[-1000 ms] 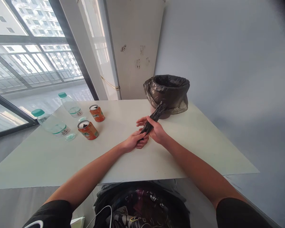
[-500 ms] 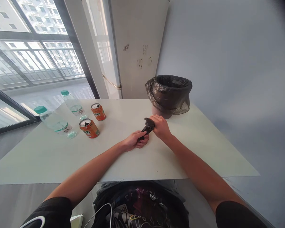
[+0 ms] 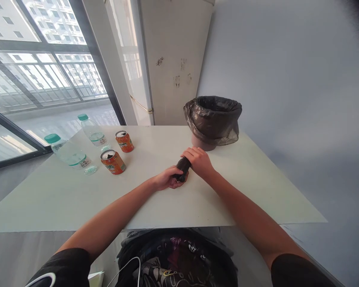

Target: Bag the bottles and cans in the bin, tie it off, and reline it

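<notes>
A bunched black plastic bag [image 3: 183, 165] is stretched between my two hands above the middle of the table. My left hand [image 3: 170, 177] is closed round its lower end, with the thumb lying on top. Over the upper end, my right hand [image 3: 199, 159] is closed with its knuckles up; its fingertips are partly hidden. Just behind my right hand stands a pinkish trash can [image 3: 201, 142], upright, lined with a black bag [image 3: 212, 123] that is folded over the rim and hangs down outside.
To the left on the white table [image 3: 149, 207] stand two orange soda cans, a nearer can [image 3: 113, 162] and a farther can [image 3: 124, 142]. Beside them are two clear bottles with green caps, a nearer bottle [image 3: 70, 154] and a farther bottle [image 3: 92, 131]. A fridge [image 3: 176, 52] stands behind.
My right hand has shifted slightly left and rolled over the bag's upper end, covering the loose tip seen before. The bag looks more compact, and more of it shows at my left hand.
</notes>
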A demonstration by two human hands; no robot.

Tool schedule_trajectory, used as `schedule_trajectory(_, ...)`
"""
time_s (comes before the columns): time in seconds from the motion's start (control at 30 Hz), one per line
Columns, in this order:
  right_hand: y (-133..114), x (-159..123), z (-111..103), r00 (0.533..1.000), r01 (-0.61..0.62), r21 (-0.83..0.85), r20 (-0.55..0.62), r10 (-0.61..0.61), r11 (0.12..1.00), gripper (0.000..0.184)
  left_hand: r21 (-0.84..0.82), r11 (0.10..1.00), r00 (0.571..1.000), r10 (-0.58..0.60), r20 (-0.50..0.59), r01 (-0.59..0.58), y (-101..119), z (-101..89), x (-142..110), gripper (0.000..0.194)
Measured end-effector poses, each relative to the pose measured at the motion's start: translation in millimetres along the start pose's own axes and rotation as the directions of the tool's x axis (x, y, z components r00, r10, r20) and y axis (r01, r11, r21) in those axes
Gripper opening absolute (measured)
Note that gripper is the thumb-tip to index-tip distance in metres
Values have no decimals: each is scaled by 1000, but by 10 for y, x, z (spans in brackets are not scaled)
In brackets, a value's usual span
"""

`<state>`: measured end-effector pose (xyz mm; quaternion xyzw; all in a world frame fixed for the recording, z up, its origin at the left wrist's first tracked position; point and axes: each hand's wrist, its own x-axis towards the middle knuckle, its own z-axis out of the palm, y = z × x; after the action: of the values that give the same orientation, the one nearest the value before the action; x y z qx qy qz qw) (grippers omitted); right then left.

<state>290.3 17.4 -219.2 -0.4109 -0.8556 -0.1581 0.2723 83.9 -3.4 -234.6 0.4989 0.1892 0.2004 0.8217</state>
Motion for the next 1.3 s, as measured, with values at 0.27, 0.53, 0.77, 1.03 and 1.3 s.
schedule_trajectory(0.27, 52, -3, -30, 994, -113, 106, 14, 113, 988, 31, 47, 999, 982, -3, -190, 12, -21, 65, 59, 32)
schedule_trajectory(0.53, 89, -33, -16, 983, -175, 207, -8, 181, 963, 25, 38, 999, 979, 10, -201, -2, 22, 83, 44, 36)
schedule_trajectory(0.77, 130, -32, -58, 967, -249, 629, 122, 223, 736, 43, 9, 996, 943, 85, -320, -87, 34, 73, 56, 33)
schedule_trajectory(1.03, -26, 25, -21, 806, -572, 812, 531, 260, 115, 51, 171, 984, 959, 101, -266, -56, -5, 62, 75, 35)
schedule_trajectory(1.3, -122, 14, 110, 824, -450, 759, 150, 546, 471, 47, 391, 910, 710, 367, -601, -139, -69, 50, 106, 60)
